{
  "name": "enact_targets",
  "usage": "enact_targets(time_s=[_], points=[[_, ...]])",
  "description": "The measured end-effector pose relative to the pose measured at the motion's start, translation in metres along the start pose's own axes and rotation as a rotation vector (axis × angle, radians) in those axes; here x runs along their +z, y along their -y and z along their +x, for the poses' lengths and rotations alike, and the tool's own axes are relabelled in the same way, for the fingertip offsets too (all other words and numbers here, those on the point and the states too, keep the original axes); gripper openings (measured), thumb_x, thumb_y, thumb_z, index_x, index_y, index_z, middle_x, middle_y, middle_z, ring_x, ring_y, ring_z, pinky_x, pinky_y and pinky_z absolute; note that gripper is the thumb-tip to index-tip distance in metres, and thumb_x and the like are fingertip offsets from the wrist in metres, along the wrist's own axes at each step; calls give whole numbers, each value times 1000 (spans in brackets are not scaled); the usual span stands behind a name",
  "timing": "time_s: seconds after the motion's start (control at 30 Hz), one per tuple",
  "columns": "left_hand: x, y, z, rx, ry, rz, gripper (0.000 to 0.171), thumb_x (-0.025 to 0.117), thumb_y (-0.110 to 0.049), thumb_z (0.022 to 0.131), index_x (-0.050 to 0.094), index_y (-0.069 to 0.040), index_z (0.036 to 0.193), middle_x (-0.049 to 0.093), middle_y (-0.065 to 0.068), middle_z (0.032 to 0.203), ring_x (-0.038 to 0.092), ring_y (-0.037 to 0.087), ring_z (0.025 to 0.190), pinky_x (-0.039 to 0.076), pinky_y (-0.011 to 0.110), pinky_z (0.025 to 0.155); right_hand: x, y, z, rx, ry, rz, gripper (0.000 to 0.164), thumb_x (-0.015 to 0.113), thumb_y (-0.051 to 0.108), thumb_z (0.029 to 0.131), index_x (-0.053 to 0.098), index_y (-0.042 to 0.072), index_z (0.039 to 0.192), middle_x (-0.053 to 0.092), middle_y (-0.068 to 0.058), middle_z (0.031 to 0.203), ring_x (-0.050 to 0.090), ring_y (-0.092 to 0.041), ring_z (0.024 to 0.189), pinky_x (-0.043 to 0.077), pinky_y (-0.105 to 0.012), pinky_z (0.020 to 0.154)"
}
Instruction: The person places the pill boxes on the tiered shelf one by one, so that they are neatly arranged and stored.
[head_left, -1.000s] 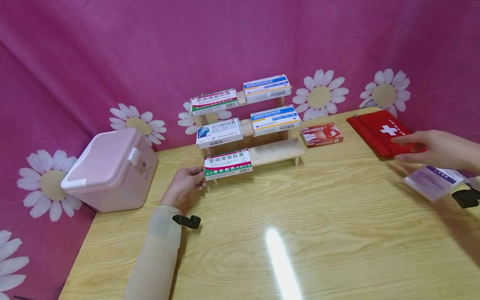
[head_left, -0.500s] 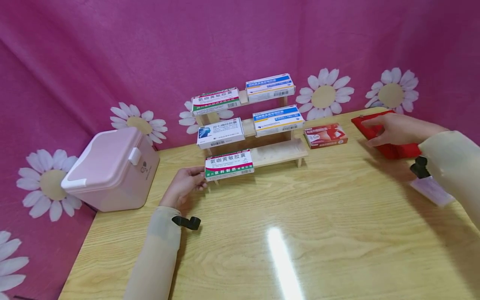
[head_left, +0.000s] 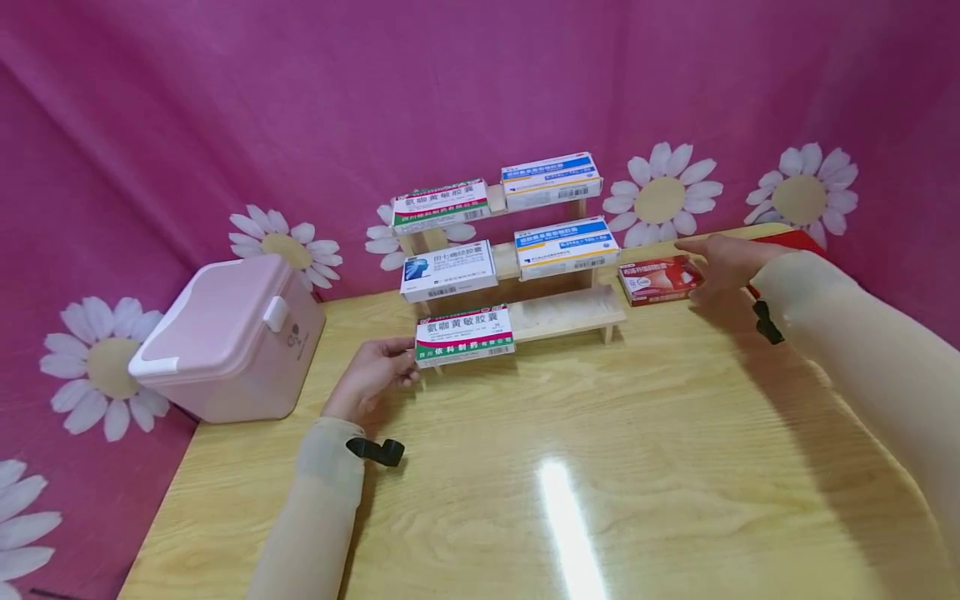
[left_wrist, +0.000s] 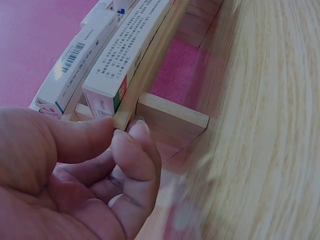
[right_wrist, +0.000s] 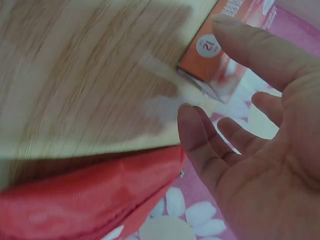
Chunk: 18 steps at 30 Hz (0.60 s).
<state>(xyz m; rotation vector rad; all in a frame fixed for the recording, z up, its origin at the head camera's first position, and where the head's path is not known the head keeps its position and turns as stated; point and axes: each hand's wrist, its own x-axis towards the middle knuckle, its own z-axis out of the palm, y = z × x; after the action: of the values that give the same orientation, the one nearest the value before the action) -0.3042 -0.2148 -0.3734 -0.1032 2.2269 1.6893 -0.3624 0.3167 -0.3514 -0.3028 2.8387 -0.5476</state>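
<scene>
My left hand (head_left: pixel 372 377) pinches the left end of the lowest step of a three-tier wooden display rack (head_left: pixel 567 309). In the left wrist view, thumb and fingertips meet at the step's edge, beside the end of a white, red and green medicine box (left_wrist: pixel 111 82). That same medicine box (head_left: pixel 465 337) lies on the bottom step in the head view. My right hand (head_left: pixel 729 265) is over the right end of a red medicine box (head_left: pixel 656 279) on the table. The right wrist view has the thumb and fingers spread apart near the red box's end (right_wrist: pixel 200 67), holding nothing.
Two blue-and-white boxes (head_left: pixel 567 247), a white box (head_left: pixel 448 272) and another red-green box (head_left: pixel 441 206) sit on the upper tiers. A pink lidded case (head_left: pixel 232 342) stands left. Behind the right hand lies a red pouch (head_left: pixel 793 242), partly hidden by the arm.
My right hand has swept left from over the red pouch to the red medicine box. The left hand keeps its hold on the rack. The view has shifted slightly.
</scene>
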Motion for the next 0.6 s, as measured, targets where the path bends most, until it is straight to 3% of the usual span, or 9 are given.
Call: enact_targets(time_s=[0.1, 0.17, 0.43, 0.6], points=[[1, 0, 1, -7, 1, 0, 35, 51, -6, 104, 53, 3, 138, 63, 16, 108, 59, 19, 80, 53, 23, 69, -3, 4, 8, 48, 82, -5, 109, 88, 36, 73, 25, 4, 155, 35, -36, 142, 35, -52, 124, 35, -70, 98], [1, 2, -1, -16, 2, -1, 36, 51, -7, 103, 53, 3, 138, 63, 16, 110, 59, 19, 81, 53, 24, 69, 0, 4, 11, 47, 96, -22, 106, 88, 36, 74, 28, 1, 153, 39, -37, 139, 39, -51, 120, 38, -68, 97], [1, -3, -2, -2, 9, -29, 36, 50, -6, 104, 52, 3, 139, 62, 14, 106, 59, 17, 79, 52, 22, 66, 4, 11, 14, 95, 32, -25, 90, 89, 27, 75, 42, -5, 144, 44, -35, 135, 42, -48, 116, 38, -65, 99], [0, -2, -3, -6, 9, -30, 37, 50, -6, 104, 50, 4, 139, 62, 14, 105, 59, 17, 79, 52, 22, 67, 5, 17, 15, 90, 38, -42, 84, 88, 19, 76, 43, -8, 142, 45, -35, 135, 44, -47, 116, 35, -65, 102]])
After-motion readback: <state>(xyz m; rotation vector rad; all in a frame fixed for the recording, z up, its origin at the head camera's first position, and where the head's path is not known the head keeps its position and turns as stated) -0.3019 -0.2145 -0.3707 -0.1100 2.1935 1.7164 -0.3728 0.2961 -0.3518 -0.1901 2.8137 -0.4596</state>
